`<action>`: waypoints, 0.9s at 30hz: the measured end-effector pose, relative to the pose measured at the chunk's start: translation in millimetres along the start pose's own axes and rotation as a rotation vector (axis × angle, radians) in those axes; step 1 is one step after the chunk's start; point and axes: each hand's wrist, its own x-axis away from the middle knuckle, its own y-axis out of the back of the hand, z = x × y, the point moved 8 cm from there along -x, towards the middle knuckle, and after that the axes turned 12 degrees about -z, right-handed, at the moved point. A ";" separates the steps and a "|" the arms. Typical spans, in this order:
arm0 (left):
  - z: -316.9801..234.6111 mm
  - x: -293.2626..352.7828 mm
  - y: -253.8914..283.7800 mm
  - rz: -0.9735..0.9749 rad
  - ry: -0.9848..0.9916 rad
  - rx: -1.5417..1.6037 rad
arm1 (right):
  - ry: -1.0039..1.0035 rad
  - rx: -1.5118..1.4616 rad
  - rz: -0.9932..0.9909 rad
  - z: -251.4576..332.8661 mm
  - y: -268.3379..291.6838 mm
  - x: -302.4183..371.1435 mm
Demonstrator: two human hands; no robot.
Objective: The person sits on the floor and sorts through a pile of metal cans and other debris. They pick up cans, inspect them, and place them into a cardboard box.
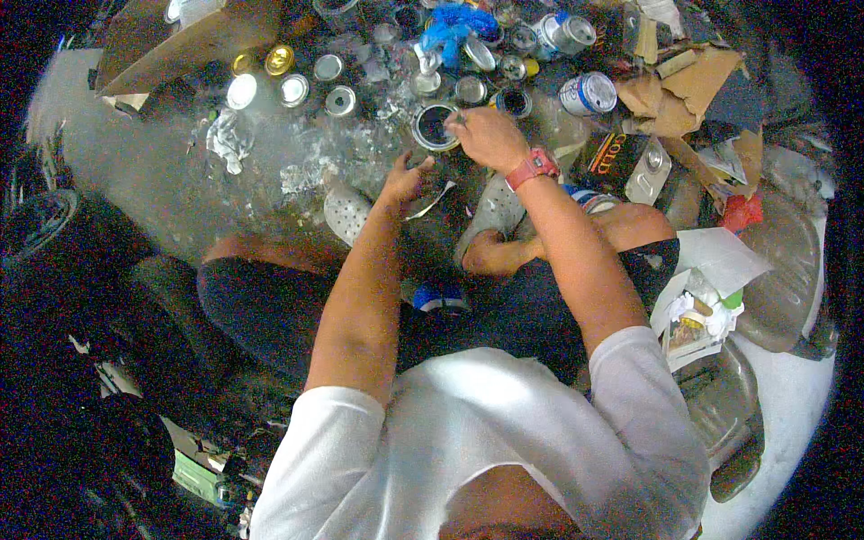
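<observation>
An open can [418,137] with a silvery rim and dark inside stands on the ground ahead of me. My right hand [490,137], with a red watch on the wrist, is over the can's right rim. Its fingers are pinched together, and what they hold is too small and blurred to name. Nearer to me, below the can, my left hand [407,180] hovers with thumb and forefinger apart and nothing visible between them. A pale thin strip [432,202] lies just right of it. Light perforated clogs [347,214] flank the spot.
Several round lids [340,101] lie at the far left, near a cardboard box [193,45]. Crumpled white paper [229,141] is left of the can. Beyond stand cans, a blue plastic bag [454,34] and a white-blue can [588,94]. Torn cardboard [693,90] and a rectangular tin [648,175] sit right.
</observation>
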 end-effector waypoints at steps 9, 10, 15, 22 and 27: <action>-37.3 2.8 -24.3 0.014 -0.091 0.350 | -0.002 -0.075 -0.125 -9.0 10.3 3.5; -41.4 4.2 -26.5 0.017 -0.115 0.315 | -0.057 -0.001 -0.090 -15.4 11.6 2.7; -45.2 -8.3 -12.2 -0.184 -0.289 0.212 | 0.050 -0.019 -0.253 -5.4 25.7 8.1; -67.4 5.1 -19.3 -0.232 -0.407 -0.003 | -0.104 -0.420 -0.167 -20.3 10.2 14.4; -79.5 15.2 -22.6 -0.213 -0.388 -0.047 | -0.029 -0.213 -0.371 -26.4 24.9 24.7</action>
